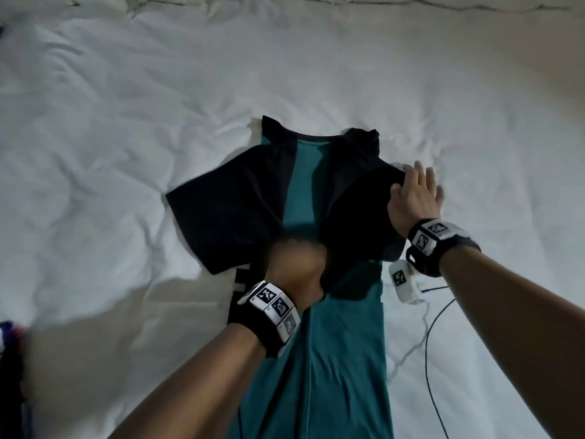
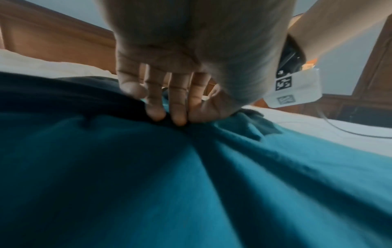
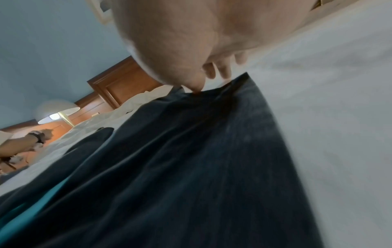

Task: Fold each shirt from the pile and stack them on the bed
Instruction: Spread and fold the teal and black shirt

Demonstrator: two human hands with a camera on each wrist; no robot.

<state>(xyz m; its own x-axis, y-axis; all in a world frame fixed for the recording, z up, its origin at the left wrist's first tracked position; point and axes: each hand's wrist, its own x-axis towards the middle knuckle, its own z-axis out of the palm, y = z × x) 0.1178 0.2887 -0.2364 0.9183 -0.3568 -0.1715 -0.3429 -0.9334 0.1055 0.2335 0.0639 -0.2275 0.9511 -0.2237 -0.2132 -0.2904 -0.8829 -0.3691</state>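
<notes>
A teal shirt (image 1: 332, 359) with black sleeves lies lengthwise on the white bed (image 1: 126, 153), collar away from me, both long edges folded inward. My left hand (image 1: 296, 258) is at the shirt's middle, blurred. In the left wrist view its fingertips (image 2: 178, 117) and thumb pinch a gather of the cloth (image 2: 148, 176), which bunches toward them. My right hand (image 1: 414, 198) lies flat with fingers spread at the outer edge of the right black sleeve (image 1: 357, 210). Its thumb (image 3: 197, 87) touches the sleeve hem (image 3: 201, 159) and the fingers lie on the sheet.
A dark pile of clothes (image 1: 9, 359) shows at the left edge. Cables (image 1: 427, 343) trail over the sheet at the right from the white wrist camera (image 1: 405, 283). Pillows (image 1: 380, 0) line the far side. A wooden headboard (image 2: 53, 36) and a lit lamp (image 3: 56, 110) stand beyond.
</notes>
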